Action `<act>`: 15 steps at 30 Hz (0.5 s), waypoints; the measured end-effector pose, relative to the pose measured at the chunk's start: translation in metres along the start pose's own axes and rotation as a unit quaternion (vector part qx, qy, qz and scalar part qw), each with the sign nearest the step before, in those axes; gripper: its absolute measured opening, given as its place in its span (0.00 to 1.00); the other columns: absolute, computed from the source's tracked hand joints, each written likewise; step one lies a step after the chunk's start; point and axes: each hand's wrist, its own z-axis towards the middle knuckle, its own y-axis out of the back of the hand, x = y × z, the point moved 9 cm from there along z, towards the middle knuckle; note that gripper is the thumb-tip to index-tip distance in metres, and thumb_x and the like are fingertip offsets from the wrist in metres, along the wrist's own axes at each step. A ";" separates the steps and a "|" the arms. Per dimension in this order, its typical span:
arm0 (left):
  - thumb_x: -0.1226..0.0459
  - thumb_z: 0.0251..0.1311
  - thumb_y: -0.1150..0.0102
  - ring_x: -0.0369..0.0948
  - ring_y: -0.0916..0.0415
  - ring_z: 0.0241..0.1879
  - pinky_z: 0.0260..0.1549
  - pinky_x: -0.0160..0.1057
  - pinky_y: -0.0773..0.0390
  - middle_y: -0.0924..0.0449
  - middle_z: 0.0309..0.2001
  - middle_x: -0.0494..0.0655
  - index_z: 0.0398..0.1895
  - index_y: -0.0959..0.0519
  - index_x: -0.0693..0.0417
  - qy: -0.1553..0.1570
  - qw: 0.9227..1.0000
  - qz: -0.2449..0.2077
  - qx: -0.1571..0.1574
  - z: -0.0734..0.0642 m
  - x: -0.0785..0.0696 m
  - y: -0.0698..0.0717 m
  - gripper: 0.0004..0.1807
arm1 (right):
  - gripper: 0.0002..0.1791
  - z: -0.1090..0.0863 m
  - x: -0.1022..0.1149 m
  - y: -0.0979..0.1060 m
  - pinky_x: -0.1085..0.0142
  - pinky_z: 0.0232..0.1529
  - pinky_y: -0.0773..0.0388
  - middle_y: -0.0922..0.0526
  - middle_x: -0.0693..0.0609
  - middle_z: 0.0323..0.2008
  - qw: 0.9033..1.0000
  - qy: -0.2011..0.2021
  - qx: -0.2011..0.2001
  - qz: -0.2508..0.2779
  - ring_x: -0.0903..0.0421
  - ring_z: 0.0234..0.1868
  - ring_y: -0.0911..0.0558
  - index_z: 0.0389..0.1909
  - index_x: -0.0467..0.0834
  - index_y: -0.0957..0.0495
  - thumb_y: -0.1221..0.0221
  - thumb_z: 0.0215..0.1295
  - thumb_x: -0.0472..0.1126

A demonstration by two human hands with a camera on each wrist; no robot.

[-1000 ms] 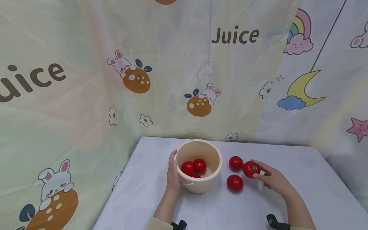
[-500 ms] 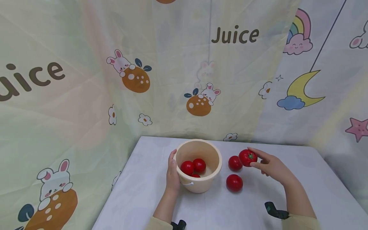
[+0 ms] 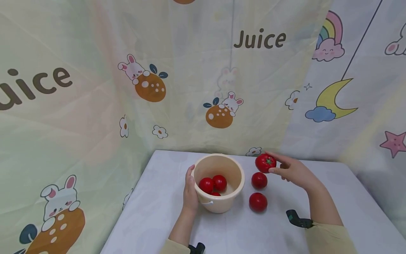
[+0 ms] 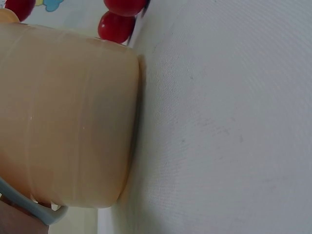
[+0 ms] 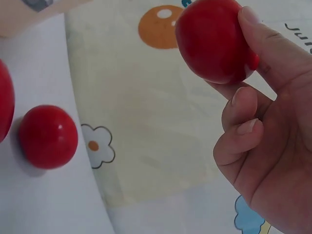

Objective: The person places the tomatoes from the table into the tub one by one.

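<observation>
My right hand [image 3: 293, 173] pinches a red tomato [image 3: 265, 163] with a green stem between thumb and fingers, raised above the table's far side. In the right wrist view, the same tomato [image 5: 214, 41] sits at my fingertips, the other fingers curled below it. Two more tomatoes lie beneath, one farther back [image 3: 259, 180] and one nearer [image 3: 258, 202]. A cream bucket [image 3: 222, 204] stands left of them, holding 3 visible tomatoes [image 3: 206, 185]. Against the bucket's left side rests my left hand [image 3: 190, 194], its visible fingers fairly straight; the bucket hides part of it.
The white table [image 3: 152, 211] reaches back to a printed cloth [image 3: 190, 70] hanging behind and at the sides. The bucket's pale handle [image 4: 31, 202] hangs down along its wall. Black straps [image 3: 298, 219] circle both wrists.
The pinched tomato has risen off the table and moved back and left with my right hand, from beside the other two tomatoes. My left hand and the bucket stay in place.
</observation>
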 end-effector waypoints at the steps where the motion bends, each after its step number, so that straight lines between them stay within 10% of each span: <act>1: 0.51 0.71 0.73 0.42 0.46 0.68 0.62 0.59 0.40 0.42 0.67 0.36 0.68 0.47 0.33 -0.001 1.000 -0.001 0.000 0.000 0.000 0.000 0.23 | 0.43 0.002 0.004 0.000 0.64 0.25 0.25 0.27 0.47 0.42 1.000 0.003 0.001 0.001 0.50 0.30 0.26 0.63 0.76 0.44 0.36 0.43 0.65; 15: 0.45 0.68 0.74 0.36 0.45 0.66 0.61 0.58 0.39 0.41 0.65 0.26 0.67 0.47 0.27 -0.008 1.000 0.005 -0.008 0.010 0.025 0.001 0.24 | 0.39 0.025 0.059 -0.011 0.63 0.26 0.23 0.25 0.52 0.46 0.998 0.025 0.053 -0.008 0.49 0.33 0.23 0.57 0.80 0.40 0.35 0.39 0.67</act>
